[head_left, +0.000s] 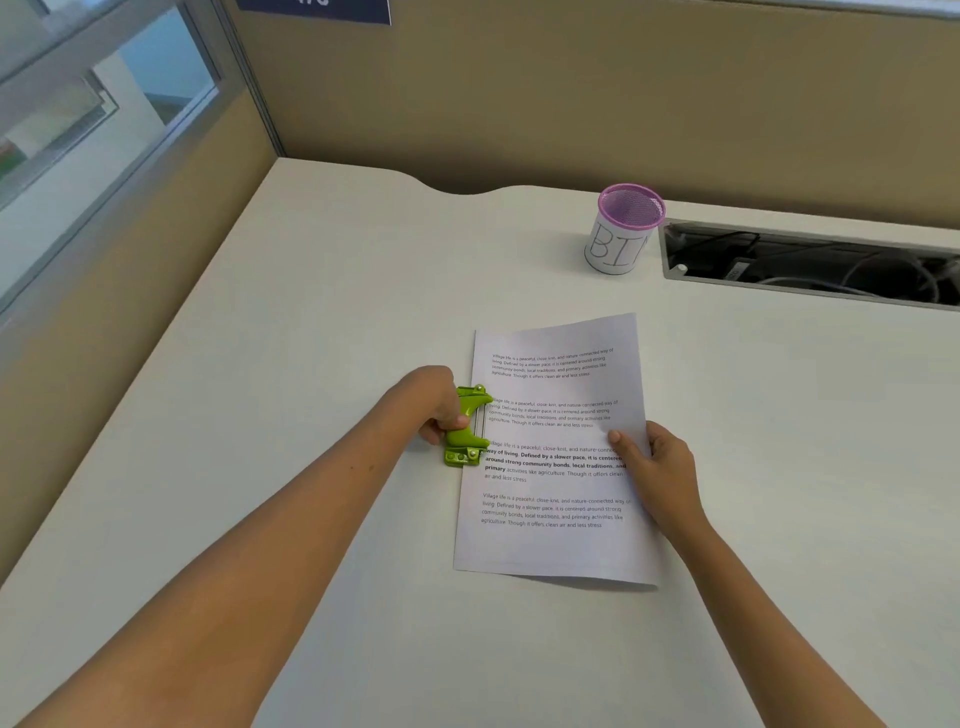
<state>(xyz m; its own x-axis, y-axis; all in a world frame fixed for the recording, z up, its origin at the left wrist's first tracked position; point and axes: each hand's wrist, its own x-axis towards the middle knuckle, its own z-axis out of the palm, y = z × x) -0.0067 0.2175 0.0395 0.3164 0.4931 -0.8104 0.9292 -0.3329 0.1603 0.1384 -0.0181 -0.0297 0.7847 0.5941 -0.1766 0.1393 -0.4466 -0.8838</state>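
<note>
White counter (311, 312) in a beige-walled cubicle, with a printed sheet (556, 545) lying flat near the middle. The right hand (660, 467) pinches the sheet's right edge, thumb on top. The left hand (436, 402), arm stretched forward, is curled round the green hole punch (467, 441), which sits over the sheet's left edge. Judgement: the paper is loaded and steadied, and no holes show yet, so the punching is still to do. A pink mesh cup (621, 234) stands well apart at the back.

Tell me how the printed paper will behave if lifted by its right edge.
The printed paper looks thin, so it would probably sag and flop. Its near edge stands off the desk over a shadow, suggesting little weight. The green punch at its left edge may hold it back.
</note>
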